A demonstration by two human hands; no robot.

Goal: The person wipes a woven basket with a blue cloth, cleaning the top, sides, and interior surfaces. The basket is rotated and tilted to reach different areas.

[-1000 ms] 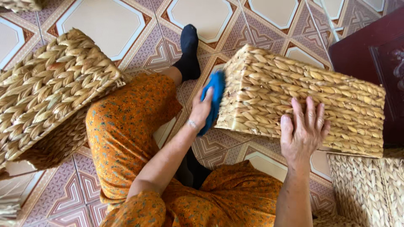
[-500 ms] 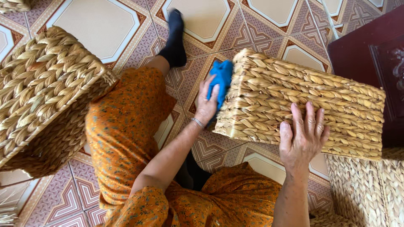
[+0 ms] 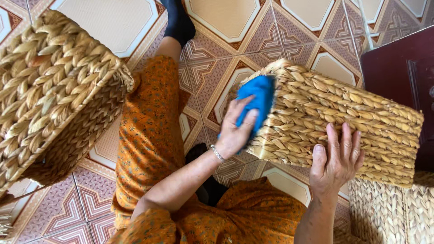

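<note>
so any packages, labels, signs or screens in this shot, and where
None in view: no package, label, sign or screen. Only woven baskets, a blue cloth in the left hand against the end of a basket, which the right hand steadies, and a patterned tile floor.

You are wearing orange clothes [image 3: 149, 135] with tiny flower dots, a black sock [image 3: 179, 22], and a thin silver bracelet [image 3: 217, 153].
</note>
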